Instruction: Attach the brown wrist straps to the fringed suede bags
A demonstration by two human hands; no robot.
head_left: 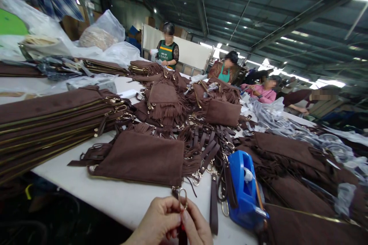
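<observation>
Near the bottom centre, my left hand (pixel 159 218) and my right hand (pixel 198 226) meet with thumbs and fingertips pinched together. Between them is a gold metal snap hook (pixel 183 196), at the corner of a brown suede-like pouch (pixel 143 157) lying flat on the table. A dark brown strap (pixel 183 236) hangs below the fingers, and a bit of red shows there. My fingers partly hide where hook and strap join. Right of my hands lies another dark wrist strap (pixel 214 204), beside a blue tape dispenser (pixel 243 187).
Stacked brown pouches with gold zips (pixel 51 122) cover the left of the white table (pixel 112 199). Fringed pouches (pixel 163 99) and loose straps (pixel 209 141) lie ahead; more pouches (pixel 287 183) and clear plastic bags (pixel 267 113) are on the right. Several people work farther back.
</observation>
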